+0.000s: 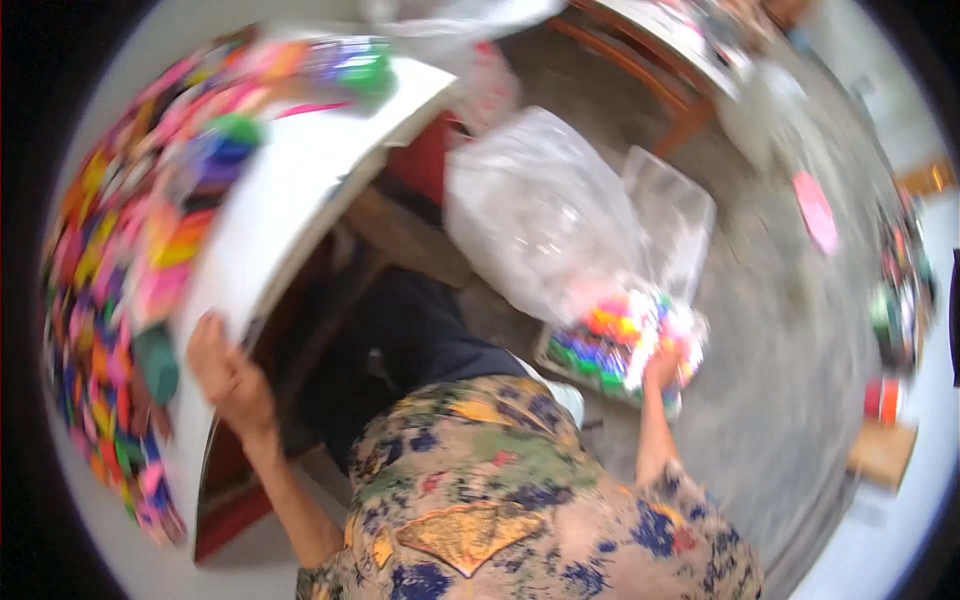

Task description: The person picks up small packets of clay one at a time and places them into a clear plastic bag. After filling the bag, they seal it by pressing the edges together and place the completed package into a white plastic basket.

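Note:
My left hand (232, 375) is at the edge of the white table (300, 170), its fingers curled over the edge. My right hand (664, 366) reaches down to the right and grips a shiny clear packet of coloured pieces (640, 340); blur hides its fingertips. The packet lies on a shallow box (600, 375) low down, filled with rows of bright packets in green, blue, orange and pink. A large clear plastic bag (545, 215) stands against the far side of the box.
Heaps of colourful soft-looking pieces (105, 330) cover the table's far left. Several clear packs, one green-ended (365, 70), lie near its corner. A clear plastic tray (672, 215) is behind the bag. A pink oval piece (815, 212) and a cardboard box (882, 452) are on the right.

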A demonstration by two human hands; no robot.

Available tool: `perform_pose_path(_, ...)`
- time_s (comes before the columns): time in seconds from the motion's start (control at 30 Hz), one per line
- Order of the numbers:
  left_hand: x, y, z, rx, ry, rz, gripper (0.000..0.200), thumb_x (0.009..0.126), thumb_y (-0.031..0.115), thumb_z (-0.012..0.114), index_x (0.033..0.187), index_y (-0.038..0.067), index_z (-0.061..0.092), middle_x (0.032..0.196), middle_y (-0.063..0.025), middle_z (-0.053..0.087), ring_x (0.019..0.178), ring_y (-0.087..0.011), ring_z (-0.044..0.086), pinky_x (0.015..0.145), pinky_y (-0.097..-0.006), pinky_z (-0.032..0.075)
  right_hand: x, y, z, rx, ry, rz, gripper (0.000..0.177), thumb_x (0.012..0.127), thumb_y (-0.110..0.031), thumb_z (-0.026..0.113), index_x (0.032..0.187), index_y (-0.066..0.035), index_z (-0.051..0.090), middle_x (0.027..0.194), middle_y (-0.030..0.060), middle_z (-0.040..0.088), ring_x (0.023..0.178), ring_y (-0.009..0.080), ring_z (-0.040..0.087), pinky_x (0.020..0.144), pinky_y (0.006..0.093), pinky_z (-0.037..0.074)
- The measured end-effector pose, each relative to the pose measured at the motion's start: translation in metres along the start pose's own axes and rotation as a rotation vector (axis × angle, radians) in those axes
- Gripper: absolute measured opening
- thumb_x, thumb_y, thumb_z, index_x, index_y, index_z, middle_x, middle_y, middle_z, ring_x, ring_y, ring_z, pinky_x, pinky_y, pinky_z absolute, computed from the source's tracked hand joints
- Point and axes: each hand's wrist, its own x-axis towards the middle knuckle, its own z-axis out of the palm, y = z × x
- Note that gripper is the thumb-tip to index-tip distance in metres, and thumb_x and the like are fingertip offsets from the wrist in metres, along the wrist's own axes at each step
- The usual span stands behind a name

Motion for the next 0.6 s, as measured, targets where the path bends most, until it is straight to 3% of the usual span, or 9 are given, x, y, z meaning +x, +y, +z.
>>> perform_pose_path(0.03,-0.003,0.001,-0.001,-0.020,-0.006,-0.030,0.032,0.091,0.001,0.051,0.122,-0.001,0.061,0.125,-0.0207,0.061,0.120,-0.0377,0.055,0.106,-0.0455,0.040,0.006,-0.018,-0.002,0.176,-0.143,-0.051,0.058,0.089,-0.001,0.052,0.146,0.001,0.038,0.140,0.0216,0.050,0.127,0.0331,0.051,0.109,0.0406,0.039)
perform_pose_path(0.07,-0.003,0.004,-0.005,0.027,-0.026,-0.031,0.034,0.088,-0.001,0.052,0.121,-0.001,0.061,0.125,-0.0210,0.060,0.121,-0.0386,0.054,0.106,-0.0459,0.041,0.005,-0.049,0.001,0.287,-0.110,-0.090,0.062,0.087,0.001,0.052,0.147,0.001,0.037,0.139,0.0210,0.050,0.126,0.0328,0.052,0.108,0.0398,0.040)
perform_pose_path(0.1,-0.001,0.012,-0.009,-0.004,-0.021,-0.073,0.034,0.088,-0.004,0.051,0.121,-0.001,0.062,0.126,-0.0192,0.060,0.121,-0.0375,0.055,0.107,-0.0438,0.041,0.007,-0.102,-0.018,0.370,-0.207,-0.040,0.065,0.084,0.002,0.054,0.147,-0.001,0.038,0.138,0.0208,0.051,0.124,0.0318,0.053,0.105,0.0408,0.042)
perform_pose_path(0.23,0.003,0.041,-0.021,-0.043,-0.013,-0.093,0.035,0.082,-0.006,0.057,0.116,-0.001,0.063,0.123,-0.0190,0.061,0.117,-0.0379,0.057,0.101,-0.0446,0.046,0.015,-0.226,-0.024,0.584,-0.217,-0.492,0.061,0.084,0.002,0.056,0.144,0.000,0.042,0.136,0.0194,0.052,0.115,0.0314,0.057,0.100,0.0423,0.044)
perform_pose_path(0.4,-0.003,0.044,-0.033,-0.125,0.030,-0.107,0.027,0.085,-0.005,0.061,0.112,-0.003,0.065,0.119,-0.0182,0.063,0.112,-0.0376,0.059,0.096,-0.0438,0.049,-0.020,-0.410,-0.122,0.891,-0.204,-0.980,0.057,0.087,0.006,0.055,0.142,-0.001,0.044,0.133,0.0188,0.056,0.110,0.0285,0.061,0.094,0.0384,0.049)
perform_pose_path(0.6,-0.017,0.033,-0.063,-0.203,0.099,-0.198,0.026,0.083,-0.009,0.060,0.108,-0.004,0.065,0.115,-0.0181,0.064,0.108,-0.0368,0.061,0.093,-0.0434,0.049,-0.057,-0.518,-0.189,1.144,-0.220,-1.345,0.048,0.085,0.011,0.058,0.131,0.003,0.051,0.120,0.0187,0.063,0.093,0.0270,0.066,0.085,0.0373,0.053)
